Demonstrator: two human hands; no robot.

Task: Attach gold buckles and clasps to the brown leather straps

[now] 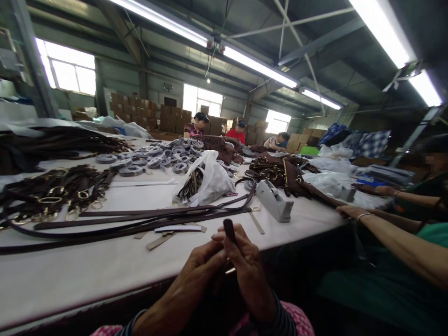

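Apparently mid-handling, I had the dark strip [229,229] at six o'clock, clamped in the right hand [255,273]; the left hand's [192,275] fingers sat together, their hold hidden. The next move, I judged, called for a steady pinch.

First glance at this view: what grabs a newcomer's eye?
Probably the two bare hands in the lower middle, at the near edge of the pale table: the right hand grips a short dark strip upright, the left hand close against it. Beyond them, a crumpled white plastic bag sits mid-table, with a grey tape dispenser to its right and a heap of grey coils behind, to its left.
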